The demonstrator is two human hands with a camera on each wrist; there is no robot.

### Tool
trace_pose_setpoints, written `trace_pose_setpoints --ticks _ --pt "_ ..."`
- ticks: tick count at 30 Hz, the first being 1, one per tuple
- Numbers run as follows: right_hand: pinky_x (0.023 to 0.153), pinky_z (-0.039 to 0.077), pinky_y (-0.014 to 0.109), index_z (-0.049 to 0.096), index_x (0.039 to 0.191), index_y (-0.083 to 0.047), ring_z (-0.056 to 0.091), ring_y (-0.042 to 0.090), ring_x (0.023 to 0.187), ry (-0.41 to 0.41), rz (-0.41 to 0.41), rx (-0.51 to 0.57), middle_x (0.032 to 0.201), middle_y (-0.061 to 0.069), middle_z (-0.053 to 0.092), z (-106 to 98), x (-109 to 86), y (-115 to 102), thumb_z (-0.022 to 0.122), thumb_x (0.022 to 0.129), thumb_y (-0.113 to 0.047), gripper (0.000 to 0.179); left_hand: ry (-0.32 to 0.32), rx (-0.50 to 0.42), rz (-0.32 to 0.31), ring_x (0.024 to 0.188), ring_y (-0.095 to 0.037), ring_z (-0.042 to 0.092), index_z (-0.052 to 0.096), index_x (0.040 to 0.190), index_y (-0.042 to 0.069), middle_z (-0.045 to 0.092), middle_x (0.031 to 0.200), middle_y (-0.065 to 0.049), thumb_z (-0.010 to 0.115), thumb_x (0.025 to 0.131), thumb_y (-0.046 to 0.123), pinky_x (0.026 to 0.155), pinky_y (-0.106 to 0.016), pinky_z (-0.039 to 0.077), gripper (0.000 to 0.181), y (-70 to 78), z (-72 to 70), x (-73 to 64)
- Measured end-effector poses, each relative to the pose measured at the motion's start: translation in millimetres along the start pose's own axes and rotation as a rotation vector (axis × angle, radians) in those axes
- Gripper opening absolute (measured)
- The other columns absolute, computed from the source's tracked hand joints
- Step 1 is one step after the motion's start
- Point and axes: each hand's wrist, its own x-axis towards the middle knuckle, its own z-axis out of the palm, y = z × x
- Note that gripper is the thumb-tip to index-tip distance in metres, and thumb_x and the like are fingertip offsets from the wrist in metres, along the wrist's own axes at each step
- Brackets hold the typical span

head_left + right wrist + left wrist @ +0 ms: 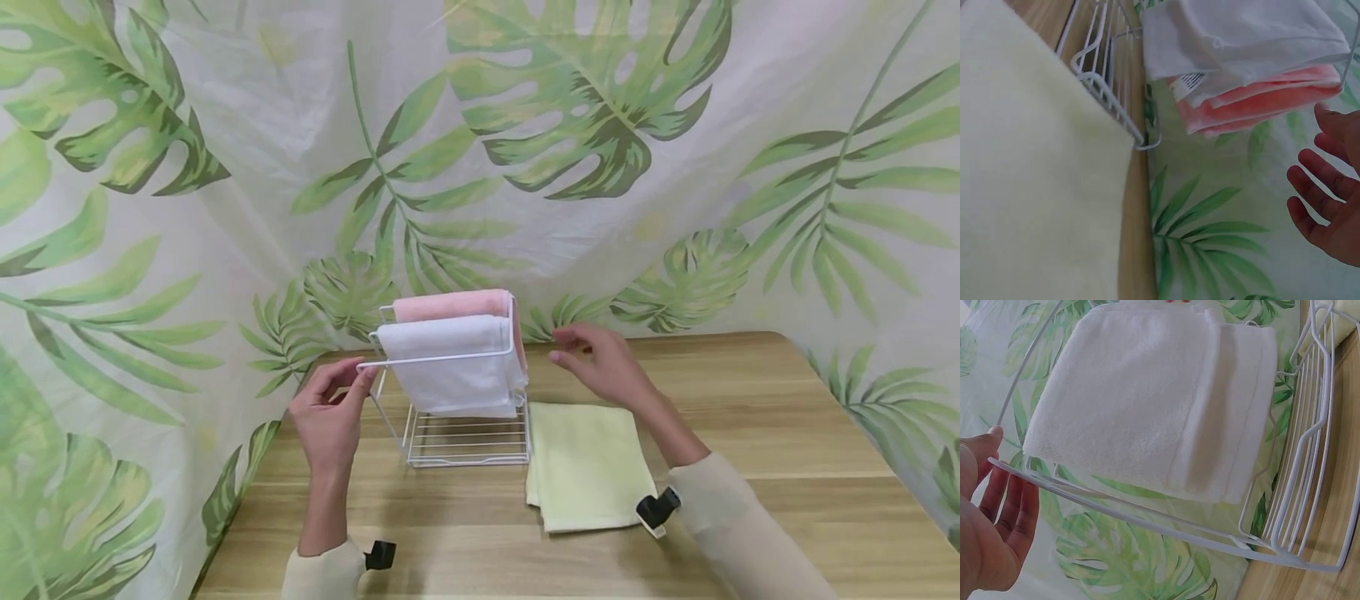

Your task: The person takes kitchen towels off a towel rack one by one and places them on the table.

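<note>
A white wire towel rack (468,461) stands on the table, with a white towel (450,379) draped over one bar and a pink towel (450,305) over the bar behind it. My left hand (330,408) pinches the near left corner of the rack's upper frame, thumb against the wire and fingers behind it in the left wrist view. Just right of the rack, my right hand (600,362) is in the air, touching nothing, its fingers relaxed. Below it, a folded pale yellow towel (588,467) lies flat on the table. A label (1179,87) shows on the pink towel.
The wooden table (750,417) ends at a back edge close behind the rack. A leaf-patterned curtain (600,233) hangs behind and at both sides. Black wrist mounts (380,555) sit on both sleeves.
</note>
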Motion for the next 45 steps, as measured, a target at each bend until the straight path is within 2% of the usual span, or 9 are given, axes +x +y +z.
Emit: trace_pose_setpoints --ticks 5,10,16,22,27,37,41,45 --pt "0.101 0.062 0.053 0.07 0.136 -0.005 0.072 0.033 0.121 0.041 -0.06 0.002 0.132 0.015 0.075 -6 12.7 -38 0.078 0.101 -0.025 0.042 0.003 0.007 -0.002 0.079 -0.004 0.073 0.082 0.106 0.0 0.074 0.091 0.011 0.089 0.089 0.009 0.068 -0.013 0.062 0.02 0.6 -0.2 -0.2" --pt "0.099 0.062 0.049 0.072 0.136 -0.005 0.071 0.03 0.121 0.074 -0.133 -0.018 0.131 0.013 0.075 -6 25.6 -70 0.08 0.099 -0.026 0.042 0.008 0.005 -0.01 0.079 -0.004 0.073 0.082 0.106 0.0 0.075 0.091 0.012 0.089 0.089 0.008 0.068 -0.012 0.062 0.02 0.4 -0.1 -0.7" --pt "0.096 0.061 0.046 0.073 0.136 -0.007 0.07 0.029 0.119 0.075 -0.253 -0.066 0.134 0.01 0.075 -2 39.6 -93 0.079 0.099 -0.028 0.043 0.01 -0.005 -0.008 0.079 -0.003 0.073 0.082 0.106 -0.001 0.074 0.09 0.011 0.089 0.088 0.007 0.068 -0.012 0.062 0.02 -0.6 0.9 -0.9" --pt "0.109 0.057 0.049 0.073 0.135 -0.005 0.069 0.029 0.127 0.043 -0.325 -0.095 0.134 0.011 0.075 3 53.8 -104 0.081 0.098 -0.027 0.044 0.011 -0.011 -0.001 0.079 -0.003 0.073 0.082 0.105 -0.001 0.075 0.09 0.011 0.089 0.088 0.006 0.067 -0.012 0.061 0.02 -1.2 1.3 -0.5" --pt "0.116 0.053 0.05 0.073 0.135 -0.006 0.067 0.03 0.133 -0.02 -0.331 -0.11 0.135 0.009 0.075 6 63.5 -112 0.082 0.096 -0.027 0.045 0.01 -0.012 0.0 0.079 -0.003 0.072 0.082 0.105 -0.002 0.074 0.09 0.011 0.089 0.088 0.006 0.068 -0.012 0.062 0.02 -0.9 1.8 -0.6" --pt "0.105 0.06 0.045 0.073 0.135 -0.01 0.071 0.027 0.123 -0.202 -0.387 -0.125 0.135 0.008 0.074 19 85.4 -121 0.084 0.096 -0.025 0.043 0.014 -0.004 -0.01 0.079 -0.003 0.072 0.082 0.106 -0.001 0.074 0.09 0.011 0.089 0.088 0.006 0.067 -0.011 0.061 0.02 0.1 1.0 -1.1" --pt "0.103 0.06 0.044 0.073 0.137 -0.011 0.071 0.025 0.121 -0.248 -0.373 -0.119 0.134 0.006 0.074 23 92.2 -123 0.083 0.096 -0.026 0.044 0.005 -0.005 -0.001 0.078 -0.003 0.072 0.082 0.106 -0.003 0.074 0.089 0.011 0.089 0.088 0.006 0.067 -0.012 0.061 0.021 1.1 1.3 -0.9" --pt "0.106 0.06 0.041 0.072 0.138 -0.01 0.073 0.023 0.122 -0.291 -0.334 -0.089 0.134 0.006 0.075 27 95.6 -123 0.082 0.097 -0.026 0.045 0.003 -0.01 0.002 0.078 -0.003 0.072 0.081 0.106 -0.003 0.074 0.089 0.011 0.089 0.089 0.006 0.067 -0.012 0.062 0.021 1.3 1.7 -0.4"
